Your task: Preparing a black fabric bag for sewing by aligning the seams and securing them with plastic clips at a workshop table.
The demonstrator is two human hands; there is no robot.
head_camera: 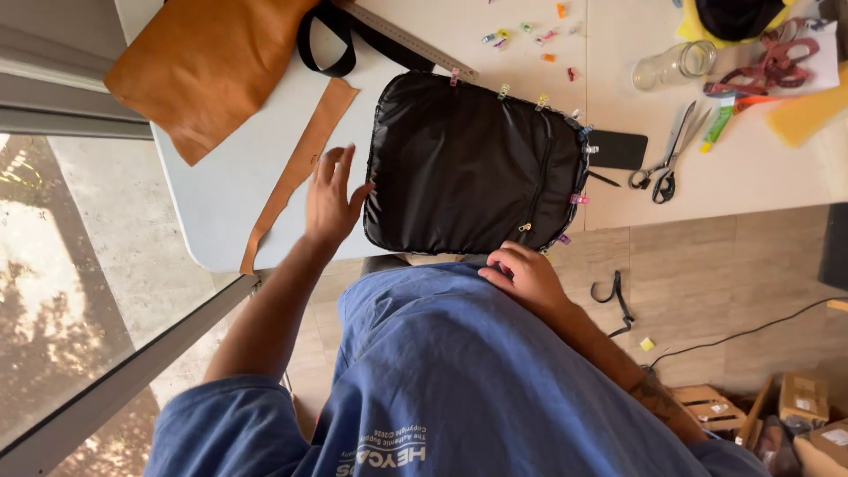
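A black fabric bag panel [473, 163] with a zipper lies flat on the white table [221, 190], small coloured clips along its top and right edges. My left hand [331, 199] rests open on the table, fingers spread, its thumb touching the panel's left edge. Beside that hand runs a long tan leather strip [296, 172]. My right hand [526, 274] sits at the panel's near edge against my blue shirt, fingers curled; whether it pinches the fabric is unclear. A black strap [331, 40] loops from the panel's upper left corner.
A large tan leather piece [203, 66] lies at the table's far left. A metal ruler [411, 40], loose clips [530, 31], scissors [667, 159], a glass jar [676, 64] and a dark flat card [618, 148] lie beyond and right. Cardboard boxes [799, 402] and a cable [751, 331] are on the floor.
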